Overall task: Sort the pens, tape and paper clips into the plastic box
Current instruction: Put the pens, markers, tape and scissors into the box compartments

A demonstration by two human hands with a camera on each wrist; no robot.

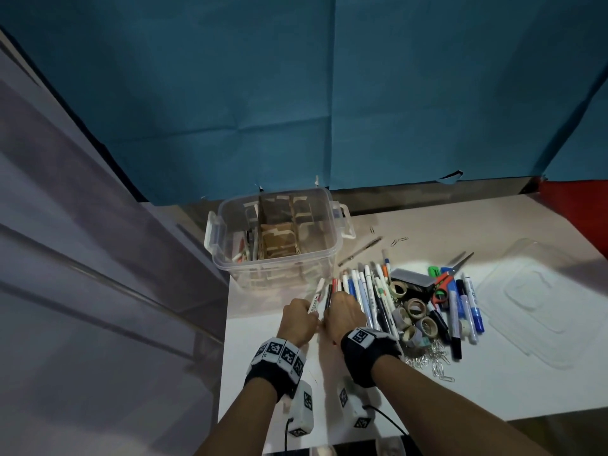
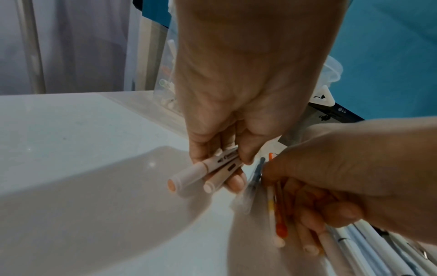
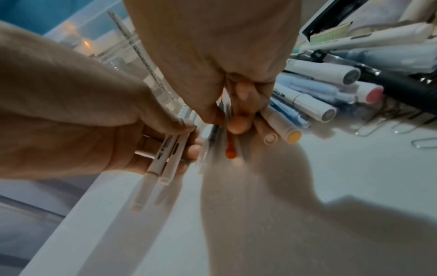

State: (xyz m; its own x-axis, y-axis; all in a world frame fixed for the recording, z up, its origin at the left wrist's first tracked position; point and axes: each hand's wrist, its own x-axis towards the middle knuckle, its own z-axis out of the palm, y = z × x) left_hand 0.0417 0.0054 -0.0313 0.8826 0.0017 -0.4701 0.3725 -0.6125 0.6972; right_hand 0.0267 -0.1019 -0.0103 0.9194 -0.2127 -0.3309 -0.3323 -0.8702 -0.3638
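Observation:
My left hand (image 1: 297, 319) grips two white markers (image 2: 208, 171) just in front of the clear plastic box (image 1: 274, 238). Close beside it, my right hand (image 1: 343, 312) curls round a bunch of thin pens (image 3: 230, 142), one red-tipped, with two pale markers under its fingers. A row of pens (image 1: 368, 291) lies right of that hand. Rolls of tape (image 1: 414, 309) sit further right, and a heap of paper clips (image 1: 431, 358) lies in front of them. The box has cardboard dividers and holds a few pens in its left compartment.
Orange-handled scissors (image 1: 442, 286), a dark case (image 1: 413, 279) and thick blue markers (image 1: 468, 307) lie beyond the tape. The clear box lid (image 1: 533, 301) rests at the right. A few stray clips (image 1: 398, 241) and a thin pen (image 1: 360, 251) lie near the box. The table's left edge runs close to my left hand.

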